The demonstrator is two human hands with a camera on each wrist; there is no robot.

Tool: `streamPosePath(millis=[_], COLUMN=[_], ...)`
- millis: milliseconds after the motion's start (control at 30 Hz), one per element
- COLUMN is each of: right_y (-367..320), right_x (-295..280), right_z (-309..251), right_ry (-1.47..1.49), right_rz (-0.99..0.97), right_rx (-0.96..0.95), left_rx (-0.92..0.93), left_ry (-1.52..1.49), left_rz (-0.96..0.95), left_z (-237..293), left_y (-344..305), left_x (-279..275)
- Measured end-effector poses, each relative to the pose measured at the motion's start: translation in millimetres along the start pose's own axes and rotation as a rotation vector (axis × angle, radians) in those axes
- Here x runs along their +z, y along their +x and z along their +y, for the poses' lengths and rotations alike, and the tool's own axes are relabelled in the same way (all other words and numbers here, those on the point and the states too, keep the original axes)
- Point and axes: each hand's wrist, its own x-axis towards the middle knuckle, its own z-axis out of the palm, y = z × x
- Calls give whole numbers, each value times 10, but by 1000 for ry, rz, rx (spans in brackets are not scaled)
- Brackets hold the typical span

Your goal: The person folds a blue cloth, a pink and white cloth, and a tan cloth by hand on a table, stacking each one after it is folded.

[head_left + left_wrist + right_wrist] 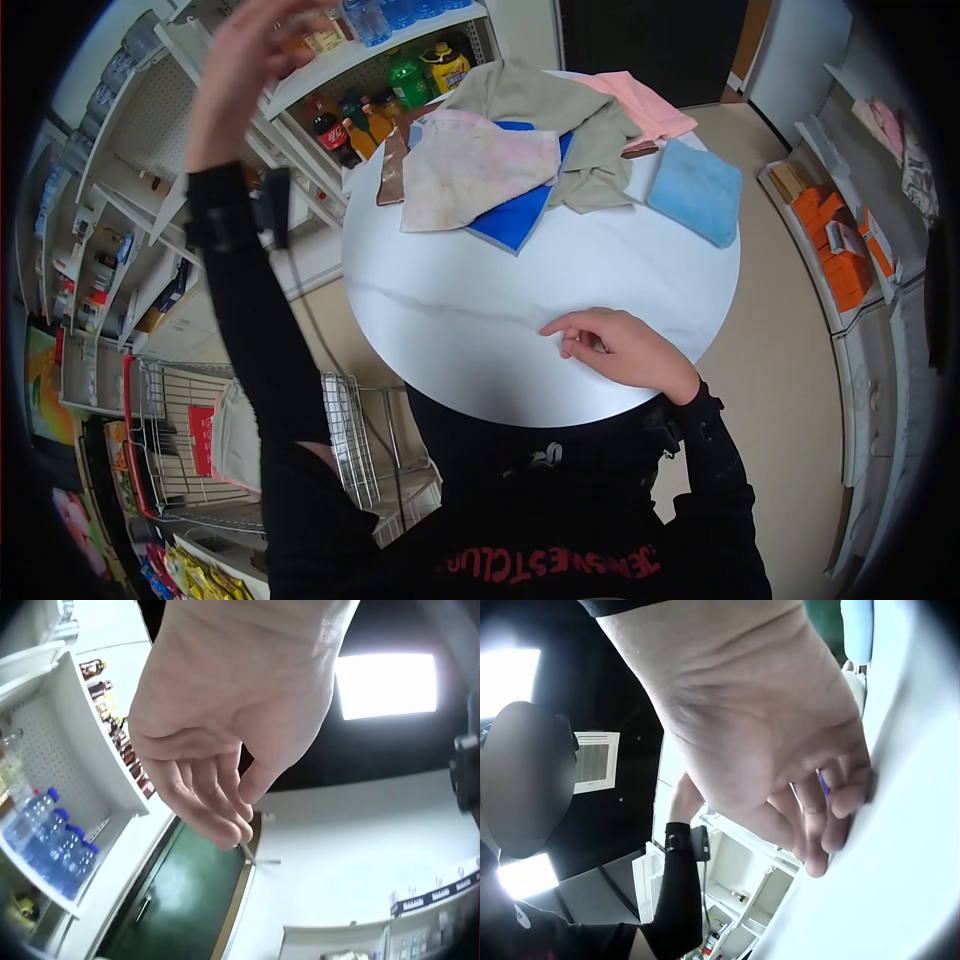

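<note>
Along the person's left, white shelving (340, 78) stands beyond the round white tabletop (450, 300), with a wire shopping cart (345, 440) nearer the body. Across the tabletop's far part lies a heap: a grey-green cloth (520, 90), a pink cloth (650, 110), and a pale mottled cloth (480, 170) covering part of a blue cloth (510, 220). A folded light-blue cloth (697, 190) lies at its right. The left grip (245, 75), raised before the shelving and partly blocking it, is narrow, fingers loosely bent, with nothing visibly held. The right grip (620, 350), relaxed and empty, rests fingertips on the near tabletop. Bottles (367, 22) line the shelves.
</note>
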Motion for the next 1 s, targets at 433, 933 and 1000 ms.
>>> streamPosePath(millis=[433, 933, 1000], right_y=[618, 1344, 1309], right_x=[-1017, -1721, -1702], right_z=[-379, -1065, -1075], right_ry=[-205, -3, 76], right_rz=[435, 576, 542], right_rx=[-76, -578, -539], left_rx=[160, 184, 182], left_ry=[457, -178, -144], left_rz=[-365, 149, 135], left_z=[-671, -201, -242], left_y=[-451, -301, -248], left_x=[1632, 1158, 1186])
